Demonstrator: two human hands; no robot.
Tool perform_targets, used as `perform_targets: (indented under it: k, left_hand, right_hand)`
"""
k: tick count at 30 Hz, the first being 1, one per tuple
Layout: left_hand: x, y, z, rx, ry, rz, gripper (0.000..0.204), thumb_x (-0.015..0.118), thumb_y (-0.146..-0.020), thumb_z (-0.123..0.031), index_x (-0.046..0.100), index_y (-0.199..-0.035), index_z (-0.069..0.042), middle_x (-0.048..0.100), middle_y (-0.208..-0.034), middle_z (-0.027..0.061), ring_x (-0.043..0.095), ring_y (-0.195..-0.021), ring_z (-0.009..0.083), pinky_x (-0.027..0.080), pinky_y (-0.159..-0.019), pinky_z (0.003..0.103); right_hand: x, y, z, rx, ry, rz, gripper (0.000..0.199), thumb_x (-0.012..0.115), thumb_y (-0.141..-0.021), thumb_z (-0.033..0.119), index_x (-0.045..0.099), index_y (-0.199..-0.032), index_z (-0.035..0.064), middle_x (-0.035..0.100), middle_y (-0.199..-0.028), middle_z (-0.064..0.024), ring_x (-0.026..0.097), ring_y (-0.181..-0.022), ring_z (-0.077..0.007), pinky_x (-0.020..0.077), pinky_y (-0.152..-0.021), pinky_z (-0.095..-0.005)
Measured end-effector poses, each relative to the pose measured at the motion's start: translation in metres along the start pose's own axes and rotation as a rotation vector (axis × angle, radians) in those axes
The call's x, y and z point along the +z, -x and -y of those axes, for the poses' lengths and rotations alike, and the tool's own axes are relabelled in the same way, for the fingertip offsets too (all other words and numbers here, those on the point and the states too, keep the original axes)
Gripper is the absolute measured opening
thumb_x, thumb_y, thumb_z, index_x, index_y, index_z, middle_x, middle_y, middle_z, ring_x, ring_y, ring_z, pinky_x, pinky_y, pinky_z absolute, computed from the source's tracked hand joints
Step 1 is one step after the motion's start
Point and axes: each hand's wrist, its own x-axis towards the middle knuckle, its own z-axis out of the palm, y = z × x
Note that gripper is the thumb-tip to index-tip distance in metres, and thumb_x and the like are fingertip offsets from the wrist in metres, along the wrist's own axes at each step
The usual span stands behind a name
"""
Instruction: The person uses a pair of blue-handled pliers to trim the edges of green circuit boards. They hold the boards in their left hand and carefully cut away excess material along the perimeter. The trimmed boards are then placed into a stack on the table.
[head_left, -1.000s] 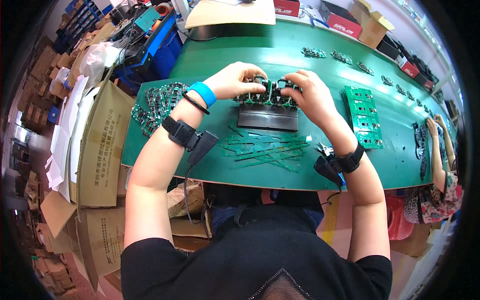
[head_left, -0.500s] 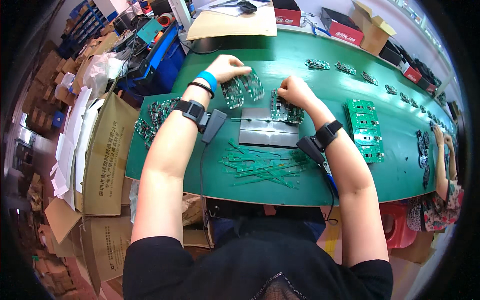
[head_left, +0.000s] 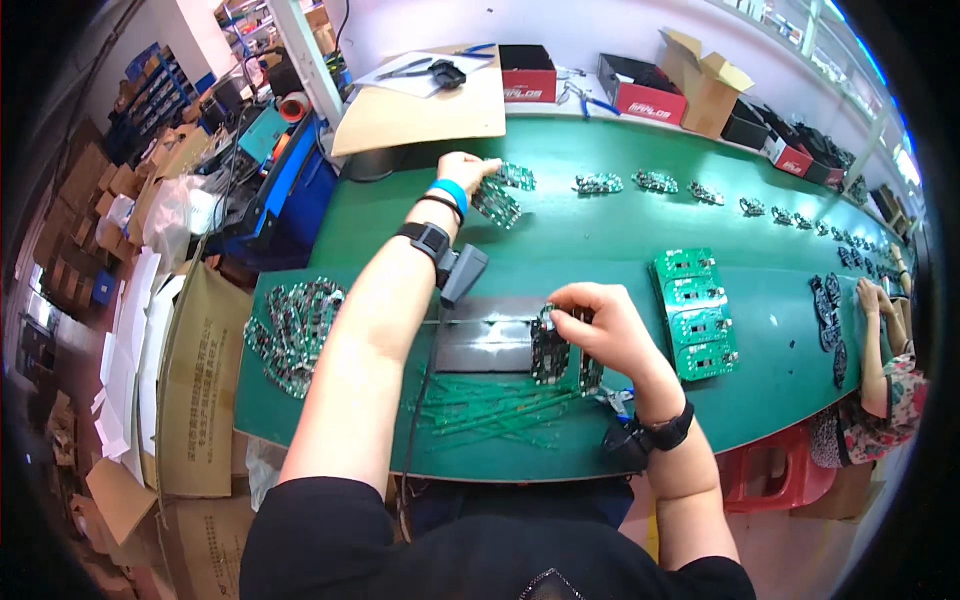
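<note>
My left hand [head_left: 466, 172] reaches over the far part of the green table, closed on small green circuit boards [head_left: 496, 205] that hang from its fingertips. One of them is turned toward the row of boards [head_left: 598, 183] along the far side. Nearer me, my right hand [head_left: 608, 322] is closed, thumb and fingers pinching populated circuit boards [head_left: 551, 347] at the right end of a dark metal plate [head_left: 484, 350]. Its fingers partly cover these boards. Thin green board strips [head_left: 490, 415] lie scattered in front of the plate.
A pile of circuit boards [head_left: 292, 335] lies at the left. Larger uncut green panels [head_left: 700, 315] are stacked on the right, and blue-handled cutters [head_left: 617, 400] lie by my right wrist. Open boxes [head_left: 640, 90] line the back. A co-worker's hands [head_left: 872, 297] are at the far right.
My left hand has reached farther away with its boards. My right hand has come nearer me, with its boards, along the plate's right end. The view has tilted up.
</note>
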Motion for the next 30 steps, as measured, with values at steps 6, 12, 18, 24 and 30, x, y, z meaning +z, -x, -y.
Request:
perform_targets:
  k: [6,12,18,24,30]
  left_hand:
    - [0.044,-0.039,0.044,-0.066,-0.001,-0.114,0.033,0.088,-0.07,-0.023,0.065,-0.082,-0.002,0.061,-0.074,0.005,0.053,-0.061,0.0139,0.042,-0.052,0.031]
    - [0.044,-0.048,0.044,0.044,0.014,-0.314,0.039,0.087,-0.069,-0.024,0.073,-0.093,0.002,0.072,-0.09,0.0132,0.066,-0.076,0.0202,0.053,-0.073,0.033]
    - [-0.022,-0.08,0.051,-0.125,0.098,-0.697,0.036,0.069,-0.086,-0.032,0.073,-0.073,0.002,0.071,-0.071,0.0129,0.068,-0.067,0.024,0.054,-0.068,0.036]
    - [-0.053,-0.082,0.066,-0.034,-0.541,-0.609,0.048,0.05,-0.094,-0.041,0.075,-0.08,-0.003,0.072,-0.085,0.0168,0.067,-0.089,0.0322,0.049,-0.086,0.041]
    - [-0.003,0.027,-0.034,0.095,-0.128,0.354,0.044,0.049,-0.098,-0.045,0.071,-0.108,-0.008,0.066,-0.092,0.0046,0.057,-0.069,0.012,0.048,-0.059,0.028]
  right_hand:
    - [-0.007,0.002,-0.009,0.112,-0.176,0.01,0.019,0.066,-0.085,0.011,0.068,-0.094,-0.0051,0.066,-0.072,-0.0041,0.055,-0.066,-0.0063,0.046,-0.059,-0.024]
    - [-0.01,0.002,-0.02,0.162,-0.184,0.019,0.019,0.066,-0.085,0.012,0.068,-0.095,-0.0046,0.066,-0.071,-0.0049,0.055,-0.06,-0.0079,0.0461,-0.054,-0.0262]
    - [-0.004,0.004,-0.018,0.103,-0.181,0.022,0.02,0.066,-0.085,0.012,0.068,-0.096,-0.0048,0.066,-0.071,-0.0076,0.057,-0.059,-0.0088,0.0467,-0.054,-0.0272]
    - [-0.006,-0.002,-0.012,0.205,-0.159,0.067,0.02,0.066,-0.084,0.011,0.068,-0.095,-0.0058,0.066,-0.072,-0.0083,0.059,-0.065,-0.0094,0.0474,-0.058,-0.0263]
    - [-0.005,0.001,-0.034,0.124,-0.206,-0.24,0.016,0.066,-0.086,0.008,0.069,-0.094,-0.0046,0.066,-0.072,-0.0029,0.056,-0.065,-0.0057,0.0446,-0.058,-0.0232]
